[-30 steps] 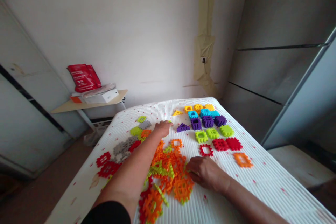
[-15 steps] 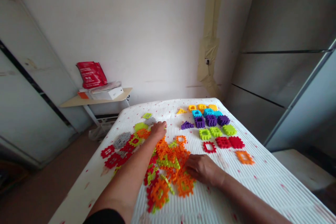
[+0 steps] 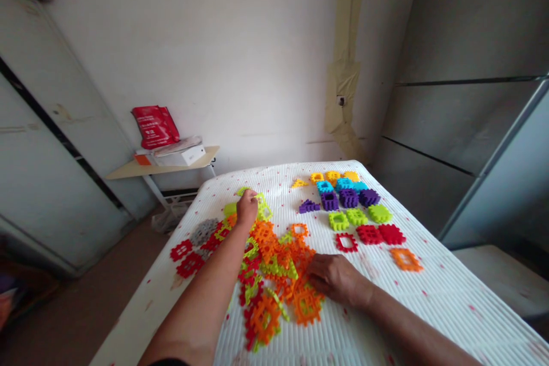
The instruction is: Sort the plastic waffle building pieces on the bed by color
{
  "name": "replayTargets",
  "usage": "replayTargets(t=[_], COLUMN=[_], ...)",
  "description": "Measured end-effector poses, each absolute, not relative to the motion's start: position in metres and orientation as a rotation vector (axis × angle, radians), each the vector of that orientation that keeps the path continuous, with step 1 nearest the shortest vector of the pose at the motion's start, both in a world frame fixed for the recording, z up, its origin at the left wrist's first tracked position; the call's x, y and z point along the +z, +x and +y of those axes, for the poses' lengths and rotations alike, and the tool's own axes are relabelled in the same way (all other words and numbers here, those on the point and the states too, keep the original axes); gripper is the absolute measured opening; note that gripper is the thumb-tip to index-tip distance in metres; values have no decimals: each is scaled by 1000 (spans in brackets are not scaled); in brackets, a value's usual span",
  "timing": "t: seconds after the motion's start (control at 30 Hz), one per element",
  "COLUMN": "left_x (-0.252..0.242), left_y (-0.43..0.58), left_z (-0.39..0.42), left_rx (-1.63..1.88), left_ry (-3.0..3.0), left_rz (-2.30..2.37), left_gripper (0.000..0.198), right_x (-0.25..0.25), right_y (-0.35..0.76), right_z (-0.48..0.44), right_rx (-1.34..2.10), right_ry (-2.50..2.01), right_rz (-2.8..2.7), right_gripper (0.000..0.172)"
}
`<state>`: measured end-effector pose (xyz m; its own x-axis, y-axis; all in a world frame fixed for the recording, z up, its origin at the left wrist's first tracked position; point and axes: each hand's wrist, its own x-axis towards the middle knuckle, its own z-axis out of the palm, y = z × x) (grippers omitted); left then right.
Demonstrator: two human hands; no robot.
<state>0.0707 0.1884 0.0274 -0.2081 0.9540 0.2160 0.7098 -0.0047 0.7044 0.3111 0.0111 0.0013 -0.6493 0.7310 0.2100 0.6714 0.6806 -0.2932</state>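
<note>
My left hand (image 3: 247,210) is stretched over the far left of the table, fingers closed at the edge of a lime-green interlocking tile (image 3: 264,207) with cut-outs. Another lime-green tile (image 3: 230,209) lies beside that hand. Against the right side of a mixed heap of orange tiles (image 3: 266,234), my right hand (image 3: 332,275) rests with curled fingers; its fingertips are hidden among the pieces. Lime-green triangular pieces (image 3: 274,267) and red tiles (image 3: 250,269) are mixed into the heap. Grey tiles (image 3: 205,231) and more red tiles (image 3: 189,263) lie left of my left forearm.
Sorted stacks stand at the right: yellow (image 3: 332,176), blue (image 3: 325,186), purple (image 3: 349,198), green (image 3: 338,220) and red (image 3: 369,234), with an orange frame (image 3: 406,259) nearer me. A side table (image 3: 163,169) holds a red bag (image 3: 154,126). A large grey cabinet (image 3: 454,120) flanks the right side.
My left hand has moved left and slightly away from me, and the lime-green tile beside its fingers now shows clearly. My right hand stays at the heap. The view has shifted slightly.
</note>
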Motion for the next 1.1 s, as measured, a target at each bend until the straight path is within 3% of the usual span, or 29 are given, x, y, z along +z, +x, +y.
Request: replayTargets(t=[0.13, 0.4, 0.57, 0.73, 1.1], left_x=[39, 39, 31, 26, 17], left_y=[62, 57, 75, 104, 111], left_z=[169, 70, 14, -19, -26], left_rx=[1229, 1312, 1363, 1339, 1419], left_ry=[1519, 1248, 996, 994, 1163], left_rz=[1751, 1407, 1226, 1231, 1240], left_gripper=[39, 36, 54, 65, 67], right_x=[2, 1, 7, 28, 57], right_y=[311, 311, 312, 300, 305], right_z=[11, 12, 11, 2, -2], right_rx=[269, 244, 287, 261, 140], right_ry=[-1075, -1032, -988, -867, -1007], right_rz=[-2589, -2588, -2395, -2318, -2463], right_gripper=[22, 24, 22, 58, 50])
